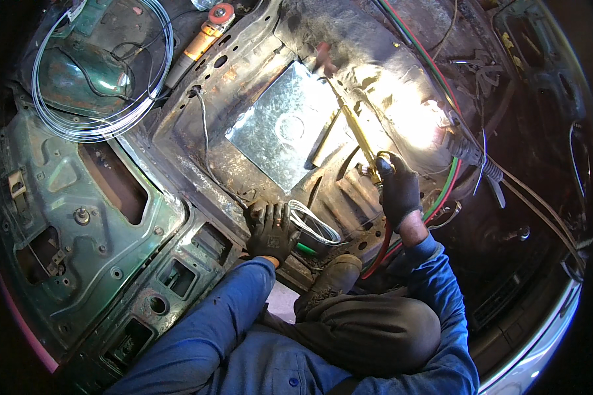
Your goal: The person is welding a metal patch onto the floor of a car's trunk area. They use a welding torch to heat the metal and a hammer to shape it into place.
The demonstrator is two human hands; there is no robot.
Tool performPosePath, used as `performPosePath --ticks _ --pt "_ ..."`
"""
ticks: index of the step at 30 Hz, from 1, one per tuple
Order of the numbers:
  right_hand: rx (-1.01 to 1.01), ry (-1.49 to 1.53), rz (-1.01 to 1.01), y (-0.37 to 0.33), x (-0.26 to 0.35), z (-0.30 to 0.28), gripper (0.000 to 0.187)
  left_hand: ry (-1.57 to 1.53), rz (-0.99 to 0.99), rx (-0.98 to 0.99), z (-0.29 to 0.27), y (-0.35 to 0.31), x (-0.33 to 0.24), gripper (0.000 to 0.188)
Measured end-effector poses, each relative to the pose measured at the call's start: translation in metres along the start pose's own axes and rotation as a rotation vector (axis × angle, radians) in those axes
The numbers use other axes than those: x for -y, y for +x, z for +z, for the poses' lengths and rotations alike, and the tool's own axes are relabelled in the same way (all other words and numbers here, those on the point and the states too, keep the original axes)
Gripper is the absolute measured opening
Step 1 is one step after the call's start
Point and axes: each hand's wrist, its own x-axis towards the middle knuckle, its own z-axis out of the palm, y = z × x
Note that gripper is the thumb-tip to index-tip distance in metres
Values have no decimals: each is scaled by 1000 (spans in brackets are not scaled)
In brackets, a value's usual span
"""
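Note:
My right hand (400,191), in a dark glove, is closed around the handle of a brass gas torch (357,128). The torch's thin tip points away from me and ends close to the far right corner of a shiny sheet-metal patch (260,135). That patch lies on the rusty car floor pan and has a round mark on it. My left hand (272,234), also gloved, rests on the door sill with its fingers stretched forward. Just right of it sits a small bundle of white wire (319,229). Whether the torch is lit, I cannot tell.
An orange angle grinder (203,43) and a large coil of wire (89,137) lie at the upper left. The green door panel (53,178) stands at the left. Red and green hoses (452,181) run along the right. A bright lamp (445,128) glares near the torch.

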Motion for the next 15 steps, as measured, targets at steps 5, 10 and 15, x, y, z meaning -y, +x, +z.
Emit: performPosePath --ticks 5,10,15 --pt "-24 -61 -96 -1 -16 1 48 -15 3 -5 0 0 -1 86" --pt "-2 -78 -56 -6 -18 0 48 -4 3 -2 2 -1 0 87" --pt "-8 -151 -109 -8 -21 -7 46 -15 -6 -3 2 -1 1 87"
